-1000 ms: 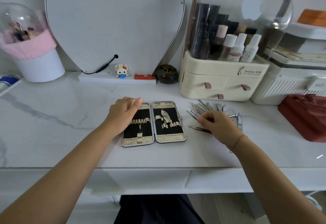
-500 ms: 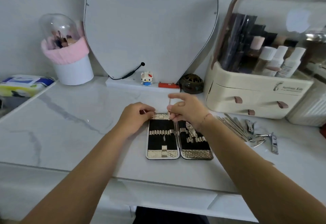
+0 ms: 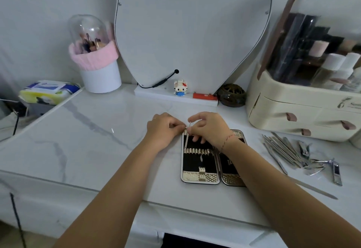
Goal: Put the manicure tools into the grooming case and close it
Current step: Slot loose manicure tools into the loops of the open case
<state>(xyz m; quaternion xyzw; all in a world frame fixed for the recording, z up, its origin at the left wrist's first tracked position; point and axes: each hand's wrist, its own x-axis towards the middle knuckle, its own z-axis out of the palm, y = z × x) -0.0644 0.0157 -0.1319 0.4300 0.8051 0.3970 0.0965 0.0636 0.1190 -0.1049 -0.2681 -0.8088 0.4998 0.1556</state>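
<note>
The right grip (image 3: 211, 130) pinches a slim metal tool (image 3: 186, 139), slotting it into the open grooming case (image 3: 201, 177) on the worktop (image 3: 97, 140). The left grip (image 3: 163, 130) holds the case's corner. Seemingly the first tool: the pile of manicure tools (image 3: 289, 154) waits beside it, and the case is unclosed.

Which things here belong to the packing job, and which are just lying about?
Job: open grooming case; thin tool pinched in the right hand; left hand holding the case's top corner; loose tool pile beside it.
Lying about: mirror, brush holder, wipes pack, toy figure, cosmetics organiser.
</note>
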